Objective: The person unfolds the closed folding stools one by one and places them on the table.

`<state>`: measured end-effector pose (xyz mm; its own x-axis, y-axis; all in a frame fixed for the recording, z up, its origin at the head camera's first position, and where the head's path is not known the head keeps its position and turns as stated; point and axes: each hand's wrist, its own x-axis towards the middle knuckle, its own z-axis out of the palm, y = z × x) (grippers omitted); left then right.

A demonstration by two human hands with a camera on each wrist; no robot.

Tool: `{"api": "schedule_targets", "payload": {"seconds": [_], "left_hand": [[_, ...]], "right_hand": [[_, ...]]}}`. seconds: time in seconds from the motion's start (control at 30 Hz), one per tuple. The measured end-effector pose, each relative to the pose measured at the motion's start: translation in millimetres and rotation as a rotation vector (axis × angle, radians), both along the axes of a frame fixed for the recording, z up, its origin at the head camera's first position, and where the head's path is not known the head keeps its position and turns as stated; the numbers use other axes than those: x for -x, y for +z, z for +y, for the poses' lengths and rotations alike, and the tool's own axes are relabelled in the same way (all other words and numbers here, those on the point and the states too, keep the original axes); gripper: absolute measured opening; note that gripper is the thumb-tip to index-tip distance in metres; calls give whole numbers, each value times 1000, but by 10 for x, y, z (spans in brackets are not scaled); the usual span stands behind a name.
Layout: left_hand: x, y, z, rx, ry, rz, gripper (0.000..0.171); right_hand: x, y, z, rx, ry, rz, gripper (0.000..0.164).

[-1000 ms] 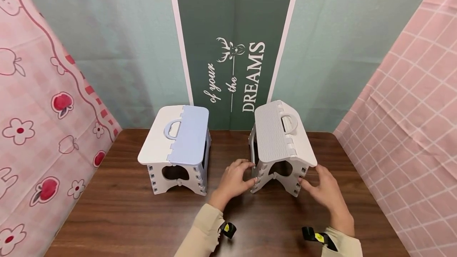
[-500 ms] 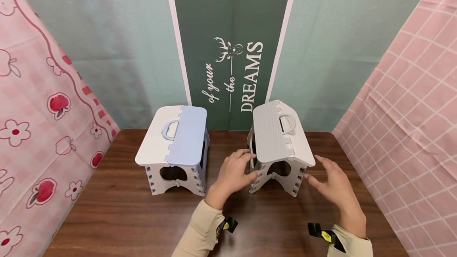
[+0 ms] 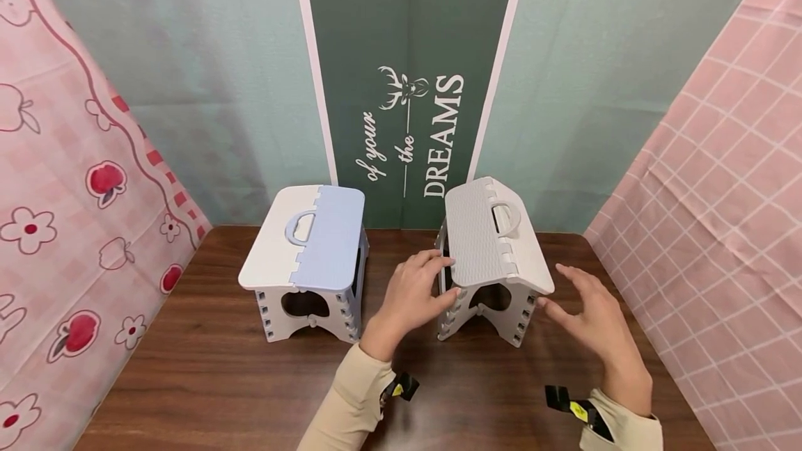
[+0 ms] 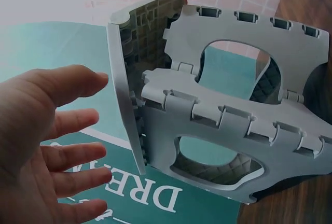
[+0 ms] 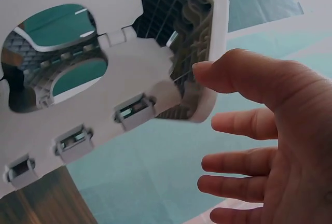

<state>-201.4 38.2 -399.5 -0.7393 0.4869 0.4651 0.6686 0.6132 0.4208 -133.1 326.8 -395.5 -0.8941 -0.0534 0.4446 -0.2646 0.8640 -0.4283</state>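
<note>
A grey and white folding stool (image 3: 476, 242) stands on the right of the table, the halves of its top meeting in a slight peak. Beside its left edge is my left hand (image 3: 413, 291), fingers spread; the left wrist view has this hand apart from the stool's side. My right hand (image 3: 592, 319) is at the stool's right edge with its fingers extended. In the right wrist view the thumb (image 5: 228, 73) overlaps the underside of the top; whether it touches I cannot tell. A blue and white folding stool (image 3: 328, 242) stands to the left, its top flat.
The wooden table (image 3: 207, 381) ends at a green cloth backdrop (image 3: 244, 89) behind both stools. Pink cloths hang at the sides, a fruit-and-flower print (image 3: 75, 263) on the left and a grid pattern (image 3: 720, 228) on the right. A gap separates the stools.
My right hand has come off the grey and white stool's right side and moved right. My left hand has risen along its left side. Both stools stay in place.
</note>
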Motion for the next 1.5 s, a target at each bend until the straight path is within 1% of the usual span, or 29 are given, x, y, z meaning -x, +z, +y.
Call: {"api": "schedule_targets", "payload": {"seconds": [0.13, 0.3, 0.5, 0.6, 0.7, 0.9, 1.03, 1.17, 1.33, 1.5], "left_hand": [[0, 23, 39, -37, -18, 31, 41], [6, 83, 100, -79, -45, 56, 38], [22, 110, 179, -51, -51, 70, 38], [34, 105, 215, -48, -54, 74, 38], [47, 96, 252, -65, -66, 79, 38], [73, 57, 333, -119, -133, 84, 33], [83, 20, 375, -121, -169, 102, 30], [93, -13, 400, -111, -172, 137, 27], [87, -40, 415, -104, -164, 148, 28], [64, -36, 414, -97, -163, 157, 29]], "right_hand": [[14, 45, -31, 12, 20, 28, 62], [57, 82, -73, 39, 51, 67, 57], [113, 102, -119, 48, 66, 79, 53], [134, 103, -143, 56, 78, 87, 52], [158, 102, -168, 61, 89, 94, 51], [231, 96, -233, 74, 125, 101, 47], [270, 76, -283, 80, 148, 88, 44], [276, 47, -311, 100, 139, 76, 41], [261, 44, -343, 116, 104, 88, 37], [262, 48, -376, 116, 80, 90, 36]]}}
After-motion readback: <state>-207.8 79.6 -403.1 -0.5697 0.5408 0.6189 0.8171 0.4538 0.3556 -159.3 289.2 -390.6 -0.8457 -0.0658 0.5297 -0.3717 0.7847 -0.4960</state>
